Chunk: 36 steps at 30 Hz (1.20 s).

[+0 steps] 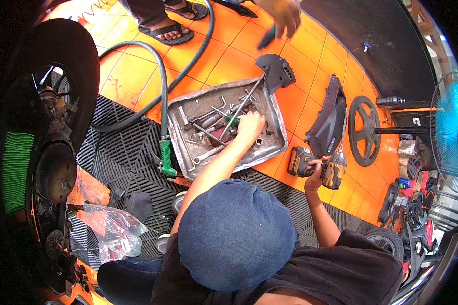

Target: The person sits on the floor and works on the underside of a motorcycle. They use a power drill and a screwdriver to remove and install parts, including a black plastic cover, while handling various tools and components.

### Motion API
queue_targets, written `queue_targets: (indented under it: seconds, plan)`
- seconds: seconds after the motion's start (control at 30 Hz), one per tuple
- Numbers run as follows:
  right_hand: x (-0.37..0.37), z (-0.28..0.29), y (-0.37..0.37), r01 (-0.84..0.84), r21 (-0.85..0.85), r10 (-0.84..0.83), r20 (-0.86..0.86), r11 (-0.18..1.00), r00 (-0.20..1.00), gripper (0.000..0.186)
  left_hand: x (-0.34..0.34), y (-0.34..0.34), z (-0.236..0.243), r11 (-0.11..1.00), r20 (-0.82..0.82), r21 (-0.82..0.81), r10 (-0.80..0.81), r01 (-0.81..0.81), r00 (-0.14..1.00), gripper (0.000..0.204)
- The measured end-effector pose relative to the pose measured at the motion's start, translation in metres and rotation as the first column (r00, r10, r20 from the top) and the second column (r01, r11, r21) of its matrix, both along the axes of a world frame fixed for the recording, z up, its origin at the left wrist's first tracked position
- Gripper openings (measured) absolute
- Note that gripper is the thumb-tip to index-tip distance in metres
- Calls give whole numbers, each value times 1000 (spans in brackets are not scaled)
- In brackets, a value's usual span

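Grey metal tool tray (274,121) sits on orange floor tiles (239,51) and a ribbed black mat (107,173); clock positions are read from it, 12 at the top of the view. At 6 o'clock is a co-worker in a blue cap (236,234), seen from above and behind. The camera wearer's own fingers cannot be seen, and their state cannot be told.

The co-worker's left hand (252,125) is inside the tray at its 2 o'clock side, over a loose heap of wrenches and sockets; whether its fingers grip anything cannot be told. A long steel rod (246,104) lies diagonally across the heap, its upper end at the rim. The co-worker's right hand (314,174), at 4 o'clock, has its fingers wrapped around the handle of a yellow-and-black cordless drill (334,173).

A black plastic cover (276,72) lies at 1 o'clock, near the tray. A long black side panel (326,122) lies at 3 o'clock, just above the drill; farther out stands a pedestal fan (450,122). A green air blow gun (166,157) is at 8 o'clock, just beside the tray. At 1 o'clock, near the upper edge, another person's hand (285,19) is blurred; its grip cannot be told.
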State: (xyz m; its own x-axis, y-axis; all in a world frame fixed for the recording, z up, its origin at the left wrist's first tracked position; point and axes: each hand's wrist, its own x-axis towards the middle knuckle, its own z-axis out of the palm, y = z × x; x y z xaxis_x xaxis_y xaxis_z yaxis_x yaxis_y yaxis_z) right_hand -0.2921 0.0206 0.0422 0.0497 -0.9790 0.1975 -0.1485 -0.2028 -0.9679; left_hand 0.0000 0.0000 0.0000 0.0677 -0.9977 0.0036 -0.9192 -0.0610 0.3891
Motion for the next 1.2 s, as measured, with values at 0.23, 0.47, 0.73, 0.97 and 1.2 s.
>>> queue_targets:
  seconds: [0.23, 0.47, 0.73, 0.97, 1.2]
  plan:
    - [3, 8, -2, 78, -42, -78, 4, 996, 997, 12, 17, -2, -7, 980, -570, -133, 48, -150, 820, 25]
    - [4, 4, -25, 102, -45, -112, -350, 994, 930, 16, 97, 74, 89, 968, -937, 31, 116, -251, 331, 16]
    - [0, -18, -36, 91, -6, -84, -440, 996, 894, 22, 205, 271, 174, 760, -839, 396, 527, -515, 133, 32]
    - [-2, -10, -27, 100, 41, -71, -455, 994, 887, 29, 235, 420, 250, -185, -980, -5, 198, -983, -32, 17]
    - [-7, -7, -25, 128, 48, -92, -461, 991, 882, 36, 268, 442, 275, -675, -967, -207, 32, -709, 252, 25]
